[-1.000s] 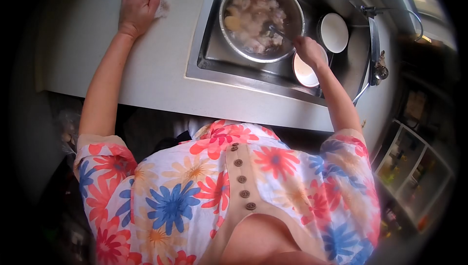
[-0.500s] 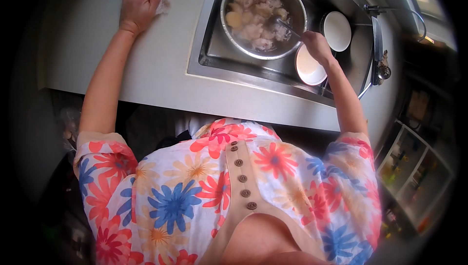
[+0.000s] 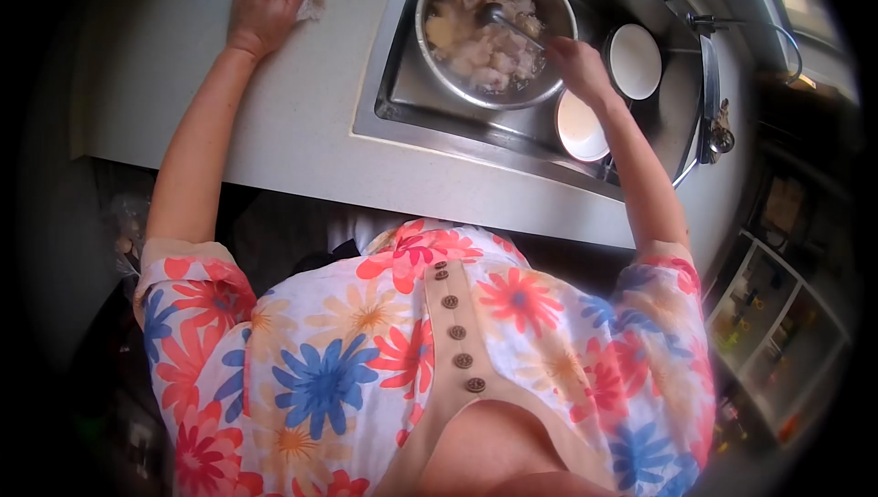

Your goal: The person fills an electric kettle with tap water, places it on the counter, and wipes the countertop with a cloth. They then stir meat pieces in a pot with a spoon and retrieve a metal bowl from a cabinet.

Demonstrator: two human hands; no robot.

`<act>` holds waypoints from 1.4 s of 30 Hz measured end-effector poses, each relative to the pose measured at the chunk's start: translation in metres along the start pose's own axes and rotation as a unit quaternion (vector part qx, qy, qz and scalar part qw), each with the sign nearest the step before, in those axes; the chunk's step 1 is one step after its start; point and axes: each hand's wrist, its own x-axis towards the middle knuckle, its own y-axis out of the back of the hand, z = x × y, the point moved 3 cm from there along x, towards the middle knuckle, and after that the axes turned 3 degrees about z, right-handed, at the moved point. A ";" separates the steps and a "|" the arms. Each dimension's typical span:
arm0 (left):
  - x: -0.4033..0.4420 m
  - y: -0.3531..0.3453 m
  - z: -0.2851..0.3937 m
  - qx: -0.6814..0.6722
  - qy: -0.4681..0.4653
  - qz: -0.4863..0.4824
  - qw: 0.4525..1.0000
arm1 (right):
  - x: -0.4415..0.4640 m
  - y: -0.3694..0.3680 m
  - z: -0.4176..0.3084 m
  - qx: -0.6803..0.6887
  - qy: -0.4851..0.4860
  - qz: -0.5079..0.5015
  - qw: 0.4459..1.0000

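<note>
My right hand (image 3: 578,69) is closed around the handle of a metal spoon (image 3: 491,15), its rounded head dipping into the liquid. The spoon is inside a large steel pot (image 3: 431,56) that stands in the sink. Pale chunks of what looks like meat (image 3: 485,53) fill the pot in cloudy liquid, with a round yellowish slice (image 3: 441,32) at the left. On the counter, my left hand (image 3: 262,5) lies flat with its fingers stretched out over a crumpled whitish cloth (image 3: 314,1). The fingertips reach the top edge of the view.
Right of the pot, a white bowl (image 3: 635,63) and another pale bowl (image 3: 580,128) sit in the steel sink (image 3: 412,95). A knife (image 3: 709,76) and a small metal ladle-like utensil (image 3: 722,140) are at the sink's right side. The faucet (image 3: 732,20) is behind, above the pale counter (image 3: 302,122).
My right hand and the spoon have moved left and up across the pot, and the chunks have shifted. My left hand stays on the cloth.
</note>
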 end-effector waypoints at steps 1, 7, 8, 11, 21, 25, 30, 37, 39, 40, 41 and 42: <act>-0.001 -0.001 -0.002 0.004 -0.002 -0.002 1.000 | 0.005 -0.017 -0.002 -0.035 0.004 -0.013 0.999; 0.001 0.001 -0.002 -0.008 0.005 -0.009 1.000 | -0.009 -0.034 0.028 -0.122 -0.031 -0.062 0.990; 0.000 0.001 -0.004 -0.010 0.007 -0.004 1.000 | -0.010 -0.030 0.036 -0.115 -0.039 -0.048 0.991; 0.000 0.001 -0.003 -0.004 0.014 -0.015 1.000 | -0.008 -0.025 0.039 -0.107 -0.048 -0.025 0.993; -0.001 0.000 -0.003 -0.003 0.005 -0.011 1.000 | 0.039 -0.049 -0.006 0.018 -0.039 -0.038 0.998; 0.007 0.018 0.013 -0.030 0.051 -0.035 0.998 | -0.002 -0.016 0.025 -0.043 -0.028 -0.037 0.998; 0.012 0.024 0.017 -0.040 0.070 -0.047 0.996 | -0.038 -0.009 0.030 -0.094 -0.033 -0.050 0.994; 0.012 0.023 0.018 -0.039 0.050 -0.037 0.997 | 0.011 -0.031 0.015 0.003 -0.029 0.038 0.999; 0.010 0.023 0.016 -0.037 0.051 -0.038 0.997 | 0.017 -0.012 0.011 0.068 -0.082 0.062 0.992; 0.009 0.023 0.016 -0.032 0.051 -0.038 0.997 | 0.024 -0.009 0.026 0.047 -0.075 0.077 0.993; 0.009 0.022 0.018 -0.029 0.050 -0.039 0.998 | 0.029 -0.016 0.046 0.071 -0.098 0.053 0.991; 0.010 0.021 0.018 -0.031 0.047 -0.034 0.998 | 0.030 -0.017 0.045 0.096 -0.119 0.032 0.988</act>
